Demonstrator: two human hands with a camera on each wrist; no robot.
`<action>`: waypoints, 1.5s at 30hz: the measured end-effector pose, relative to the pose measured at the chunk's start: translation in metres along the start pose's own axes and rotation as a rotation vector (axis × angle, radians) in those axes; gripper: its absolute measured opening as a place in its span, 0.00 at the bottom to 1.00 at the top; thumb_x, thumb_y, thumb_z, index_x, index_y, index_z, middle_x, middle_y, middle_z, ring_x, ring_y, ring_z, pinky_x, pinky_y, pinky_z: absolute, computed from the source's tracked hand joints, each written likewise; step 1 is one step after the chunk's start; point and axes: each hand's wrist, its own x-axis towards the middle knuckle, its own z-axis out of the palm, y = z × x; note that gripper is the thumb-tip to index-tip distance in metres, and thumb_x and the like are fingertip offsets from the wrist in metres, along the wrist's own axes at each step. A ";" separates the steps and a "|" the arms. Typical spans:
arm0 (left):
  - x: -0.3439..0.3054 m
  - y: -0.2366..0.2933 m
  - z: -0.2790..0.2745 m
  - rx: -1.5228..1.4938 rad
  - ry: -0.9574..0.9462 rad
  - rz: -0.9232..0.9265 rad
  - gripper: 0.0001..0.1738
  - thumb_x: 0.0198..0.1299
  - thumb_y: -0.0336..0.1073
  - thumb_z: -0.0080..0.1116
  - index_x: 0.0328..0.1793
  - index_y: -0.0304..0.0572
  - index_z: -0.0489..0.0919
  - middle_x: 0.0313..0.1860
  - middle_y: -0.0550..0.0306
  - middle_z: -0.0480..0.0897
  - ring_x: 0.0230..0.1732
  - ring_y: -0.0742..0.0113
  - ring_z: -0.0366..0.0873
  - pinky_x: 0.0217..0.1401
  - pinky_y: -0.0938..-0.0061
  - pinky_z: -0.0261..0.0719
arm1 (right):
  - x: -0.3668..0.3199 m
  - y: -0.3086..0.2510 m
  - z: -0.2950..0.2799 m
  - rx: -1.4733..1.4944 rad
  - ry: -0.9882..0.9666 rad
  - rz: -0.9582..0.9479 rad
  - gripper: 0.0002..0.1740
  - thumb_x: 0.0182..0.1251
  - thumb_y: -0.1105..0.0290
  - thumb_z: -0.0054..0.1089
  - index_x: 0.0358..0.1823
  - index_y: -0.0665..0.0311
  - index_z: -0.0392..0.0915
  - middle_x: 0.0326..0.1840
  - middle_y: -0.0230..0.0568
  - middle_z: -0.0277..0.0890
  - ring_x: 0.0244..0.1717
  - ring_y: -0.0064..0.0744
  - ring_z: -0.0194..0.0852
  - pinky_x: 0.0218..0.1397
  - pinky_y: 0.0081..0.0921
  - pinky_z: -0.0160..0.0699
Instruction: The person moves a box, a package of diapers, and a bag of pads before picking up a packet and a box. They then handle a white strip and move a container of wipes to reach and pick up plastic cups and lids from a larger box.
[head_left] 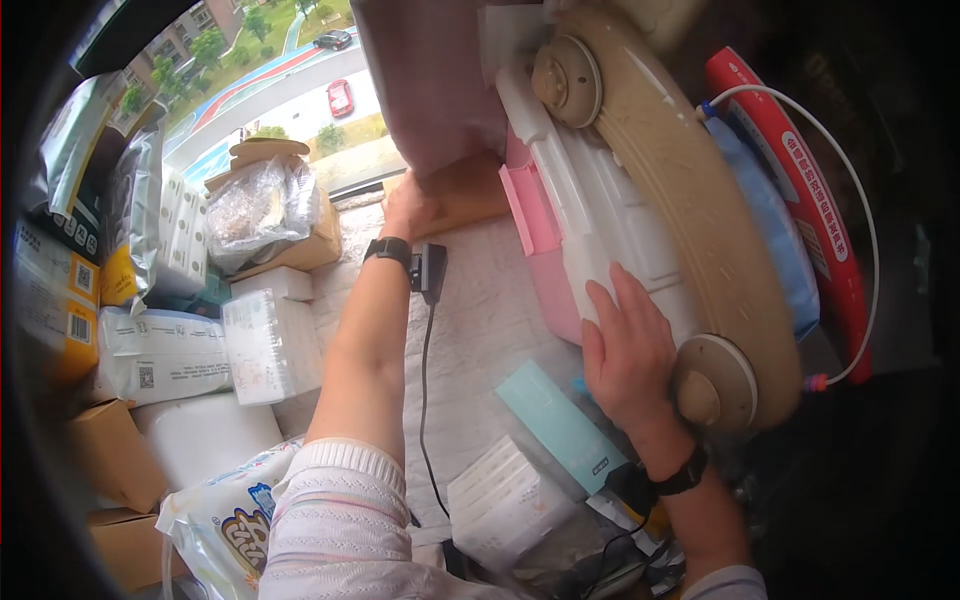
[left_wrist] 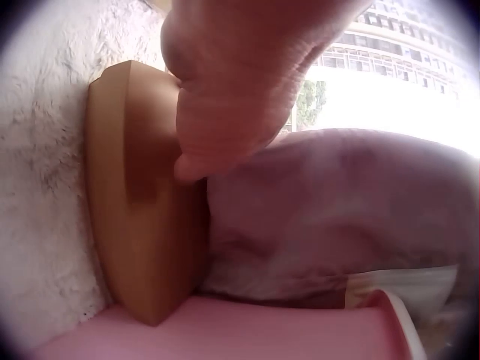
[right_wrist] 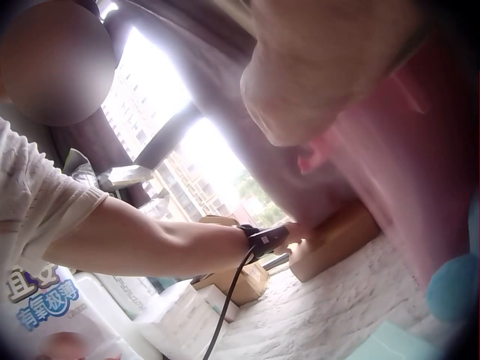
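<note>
Head view: left hand [head_left: 408, 205] is at the brown box [head_left: 465, 203]; cannot tell its finger state. Right hand [head_left: 632, 350], fingers slightly apart, is at the white plastic panel [head_left: 592, 215].

A brown box and a big pink and white plastic thing, side by side.
The brown box [head_left: 465, 205] is long and plain, and lies on the pale, bumpy cloth [head_left: 465, 330], right up by the soft pinkish curtain [head_left: 430, 80]. One end is right beside the pink and white plastic thing [head_left: 585, 225], which is much bigger. Its white part is smooth, with long ridges running down it, and its pink part peeks out at the side, where a little pink piece sticks up. A tan bar with two round ends runs along its other side.
</note>
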 end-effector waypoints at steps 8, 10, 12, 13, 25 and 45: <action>0.010 -0.026 -0.004 0.076 0.001 0.127 0.39 0.43 0.43 0.63 0.64 0.49 0.63 0.51 0.41 0.77 0.54 0.44 0.74 0.58 0.58 0.71 | -0.001 0.001 0.000 -0.015 0.004 -0.009 0.23 0.54 0.71 0.59 0.54 0.63 0.72 0.58 0.52 0.68 0.55 0.48 0.69 0.56 0.39 0.69; -0.001 -0.014 -0.018 0.231 -0.081 0.127 0.46 0.36 0.52 0.67 0.65 0.51 0.64 0.61 0.46 0.70 0.65 0.47 0.62 0.63 0.60 0.67 | -0.001 0.000 0.000 -0.021 0.004 -0.011 0.23 0.54 0.71 0.59 0.54 0.63 0.72 0.58 0.52 0.68 0.55 0.48 0.69 0.56 0.39 0.69; 0.002 -0.015 -0.014 0.315 -0.083 0.148 0.52 0.33 0.56 0.70 0.68 0.56 0.61 0.64 0.55 0.66 0.69 0.49 0.57 0.65 0.49 0.62 | -0.002 0.000 0.000 -0.023 -0.008 -0.011 0.23 0.55 0.71 0.58 0.54 0.63 0.72 0.58 0.53 0.68 0.55 0.49 0.70 0.56 0.39 0.69; 0.005 -0.014 -0.013 0.309 -0.084 0.152 0.52 0.33 0.56 0.70 0.68 0.56 0.61 0.64 0.55 0.66 0.69 0.49 0.57 0.65 0.49 0.62 | 0.000 0.001 0.000 -0.021 -0.006 -0.015 0.23 0.55 0.71 0.58 0.54 0.64 0.72 0.58 0.53 0.69 0.55 0.49 0.70 0.55 0.39 0.70; -0.017 0.010 -0.010 0.433 -0.066 0.158 0.36 0.44 0.55 0.62 0.62 0.54 0.72 0.60 0.53 0.72 0.62 0.54 0.67 0.60 0.59 0.69 | -0.002 0.000 0.000 -0.023 0.050 -0.010 0.22 0.56 0.69 0.57 0.54 0.61 0.72 0.59 0.51 0.69 0.56 0.48 0.70 0.55 0.38 0.70; -0.127 0.064 0.013 0.606 -0.619 0.775 0.18 0.47 0.34 0.57 0.48 0.48 0.79 0.49 0.51 0.77 0.55 0.55 0.73 0.53 0.63 0.73 | -0.009 0.009 0.019 -0.052 0.149 -0.015 0.20 0.55 0.69 0.59 0.52 0.55 0.75 0.56 0.42 0.72 0.52 0.41 0.73 0.48 0.33 0.72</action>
